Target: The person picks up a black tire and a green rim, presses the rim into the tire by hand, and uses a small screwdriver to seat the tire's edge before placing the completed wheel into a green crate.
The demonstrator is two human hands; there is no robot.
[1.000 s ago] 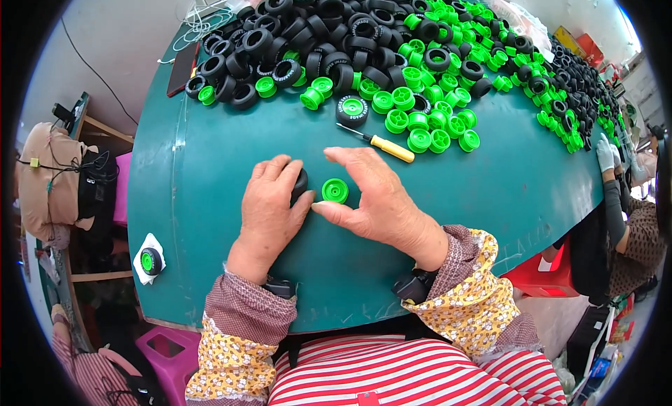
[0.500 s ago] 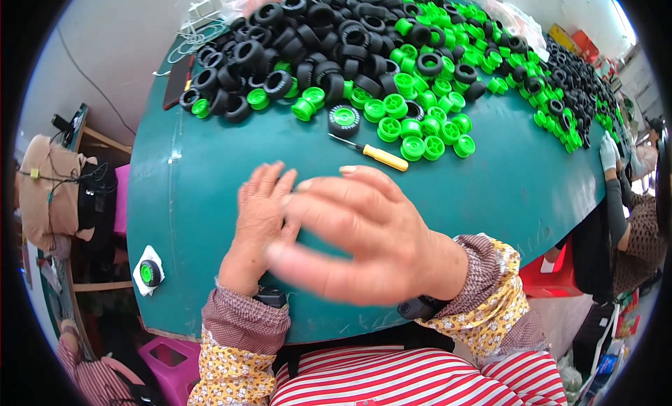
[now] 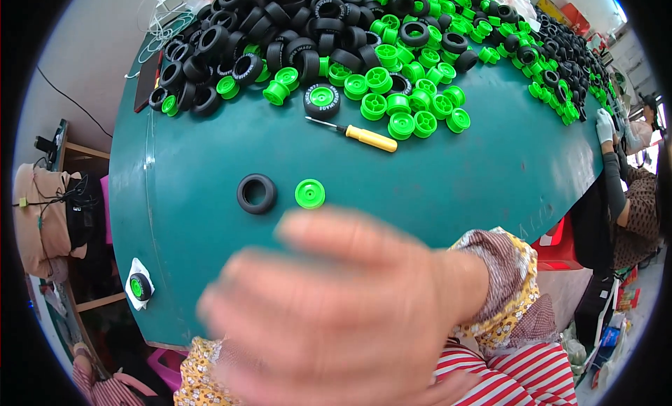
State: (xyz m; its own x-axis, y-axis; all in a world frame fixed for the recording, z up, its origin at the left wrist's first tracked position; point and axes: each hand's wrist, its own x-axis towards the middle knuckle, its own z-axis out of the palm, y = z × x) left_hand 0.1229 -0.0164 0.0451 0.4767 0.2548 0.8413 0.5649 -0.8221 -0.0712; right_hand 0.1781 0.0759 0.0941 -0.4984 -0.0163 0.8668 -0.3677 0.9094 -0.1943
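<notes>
Right hand point(image 3: 343, 315) blurred, fingers spread, empty; left hand unseen. Black rubber tyre point(image 3: 256, 193), green hub point(image 3: 309, 193) at its 3 o'clock: light, probably grippy versus slick; pinch rims.

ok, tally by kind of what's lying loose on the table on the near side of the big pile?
Black tyre: 1
Green hub: 1
Yellow-handled screwdriver: 1
Total: 3
The pile itself is too dense to count.
</notes>
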